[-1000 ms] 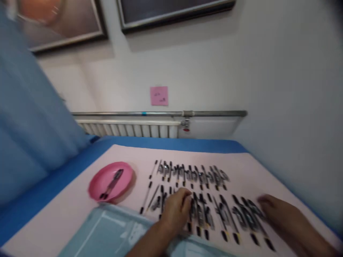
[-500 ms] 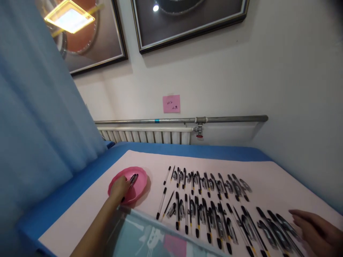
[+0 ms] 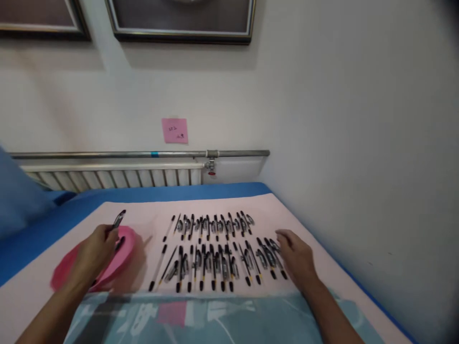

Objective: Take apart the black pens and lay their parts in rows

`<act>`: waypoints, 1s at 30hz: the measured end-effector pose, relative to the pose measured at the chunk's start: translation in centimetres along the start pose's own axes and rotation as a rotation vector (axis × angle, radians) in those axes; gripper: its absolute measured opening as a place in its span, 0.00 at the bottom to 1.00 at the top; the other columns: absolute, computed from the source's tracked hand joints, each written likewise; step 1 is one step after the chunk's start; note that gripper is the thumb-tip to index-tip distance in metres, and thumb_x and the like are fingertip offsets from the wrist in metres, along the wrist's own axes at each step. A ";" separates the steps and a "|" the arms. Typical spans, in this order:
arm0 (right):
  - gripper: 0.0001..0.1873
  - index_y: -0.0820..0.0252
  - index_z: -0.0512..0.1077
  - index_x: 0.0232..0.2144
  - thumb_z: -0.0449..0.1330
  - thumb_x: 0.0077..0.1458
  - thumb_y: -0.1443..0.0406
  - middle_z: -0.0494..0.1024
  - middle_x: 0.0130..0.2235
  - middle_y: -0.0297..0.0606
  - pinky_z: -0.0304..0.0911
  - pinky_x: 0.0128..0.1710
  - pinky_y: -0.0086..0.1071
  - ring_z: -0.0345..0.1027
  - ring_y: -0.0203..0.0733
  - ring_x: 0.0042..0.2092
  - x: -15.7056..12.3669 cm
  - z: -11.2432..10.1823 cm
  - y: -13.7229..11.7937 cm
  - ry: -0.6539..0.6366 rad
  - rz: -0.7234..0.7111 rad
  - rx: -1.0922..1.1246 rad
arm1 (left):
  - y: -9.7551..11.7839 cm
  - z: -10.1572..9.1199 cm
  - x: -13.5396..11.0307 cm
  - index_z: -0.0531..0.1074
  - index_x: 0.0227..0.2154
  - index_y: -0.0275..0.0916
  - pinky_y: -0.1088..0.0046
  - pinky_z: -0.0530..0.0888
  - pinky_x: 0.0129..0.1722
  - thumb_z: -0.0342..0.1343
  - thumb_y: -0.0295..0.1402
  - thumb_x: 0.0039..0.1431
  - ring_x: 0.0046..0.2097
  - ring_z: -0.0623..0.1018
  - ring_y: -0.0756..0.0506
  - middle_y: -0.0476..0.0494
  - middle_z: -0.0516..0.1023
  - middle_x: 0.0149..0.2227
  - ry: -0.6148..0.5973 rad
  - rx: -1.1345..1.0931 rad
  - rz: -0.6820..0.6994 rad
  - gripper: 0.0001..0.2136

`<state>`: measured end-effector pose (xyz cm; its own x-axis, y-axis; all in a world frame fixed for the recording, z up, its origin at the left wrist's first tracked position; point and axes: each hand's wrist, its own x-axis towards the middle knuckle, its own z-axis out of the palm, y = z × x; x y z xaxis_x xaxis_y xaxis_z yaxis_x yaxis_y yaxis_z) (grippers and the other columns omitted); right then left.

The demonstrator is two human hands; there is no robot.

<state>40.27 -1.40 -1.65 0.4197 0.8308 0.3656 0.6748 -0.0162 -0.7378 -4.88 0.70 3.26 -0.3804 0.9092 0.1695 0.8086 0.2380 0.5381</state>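
Observation:
My left hand (image 3: 96, 248) is closed round a black pen (image 3: 118, 219) and holds it just above a pink plate (image 3: 124, 248) at the left of a pink sheet (image 3: 304, 224). Another dark pen lies in the plate beside the hand. Two rows with several black pens (image 3: 211, 243) lie in the middle of the sheet. My right hand (image 3: 296, 255) rests at the right end of the near row, fingers bent over the pens there; whether it grips one is hidden.
A blue surface (image 3: 161, 193) lies under the pink sheet, with a radiator (image 3: 107, 177) and a metal pipe (image 3: 143, 154) behind it. A pink note (image 3: 174, 130) sticks on the white wall. A pale blue printed sheet (image 3: 215, 320) covers the near edge.
My left hand has lifted a pen from the pink plate. My right hand has moved in along the near row. The view has swung to the right.

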 end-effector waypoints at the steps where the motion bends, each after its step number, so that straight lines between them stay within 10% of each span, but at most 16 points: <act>1: 0.16 0.57 0.71 0.34 0.47 0.52 0.57 0.77 0.36 0.41 0.63 0.40 0.37 0.69 0.46 0.39 0.0 0.0 -0.3 -0.005 0.029 0.039 | 1.7 0.5 -0.7 0.66 0.40 0.36 0.73 0.69 0.29 0.44 0.41 0.59 0.32 0.74 0.46 0.45 0.74 0.31 -0.039 -0.071 0.036 0.14; 7: 0.18 0.61 0.70 0.35 0.49 0.53 0.54 0.76 0.33 0.41 0.63 0.30 0.31 0.69 0.42 0.34 0.2 0.1 -6.2 -0.234 0.087 0.386 | 13.9 6.2 -7.8 0.65 0.33 0.40 0.84 0.53 0.16 0.53 0.46 0.50 0.17 0.58 0.57 0.59 0.61 0.20 -0.507 -0.947 -0.055 0.14; 11: 0.21 0.59 0.71 0.34 0.45 0.57 0.53 0.76 0.37 0.39 0.62 0.40 0.32 0.68 0.41 0.40 -1.0 1.9 -10.5 -0.423 -0.007 0.533 | 18.6 10.2 -11.1 0.63 0.28 0.40 0.83 0.51 0.13 0.54 0.46 0.50 0.15 0.56 0.58 0.59 0.63 0.19 -0.770 -1.198 -0.017 0.14; 23: 0.21 0.58 0.68 0.24 0.41 0.59 0.56 0.76 0.32 0.38 0.61 0.38 0.30 0.69 0.40 0.35 -3.4 5.9 -9.1 -0.307 0.407 0.617 | 18.2 15.6 -12.9 0.70 0.36 0.41 0.78 0.70 0.30 0.60 0.43 0.45 0.33 0.76 0.48 0.54 0.71 0.20 -0.848 -1.261 -0.335 0.16; 30: 0.19 0.57 0.65 0.23 0.43 0.59 0.56 0.73 0.29 0.34 0.57 0.41 0.30 0.66 0.39 0.35 -3.8 8.4 -7.5 -0.255 0.359 0.566 | 17.4 16.6 -13.2 0.72 0.46 0.42 0.66 0.61 0.56 0.54 0.39 0.52 0.57 0.67 0.43 0.41 0.69 0.55 -0.719 -1.291 -0.230 0.17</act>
<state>28.54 0.27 -2.25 0.3550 0.9336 -0.0484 0.0742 -0.0798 -0.9940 21.63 -1.52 -3.33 0.1655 0.9556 -0.2439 -0.3263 0.2865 0.9008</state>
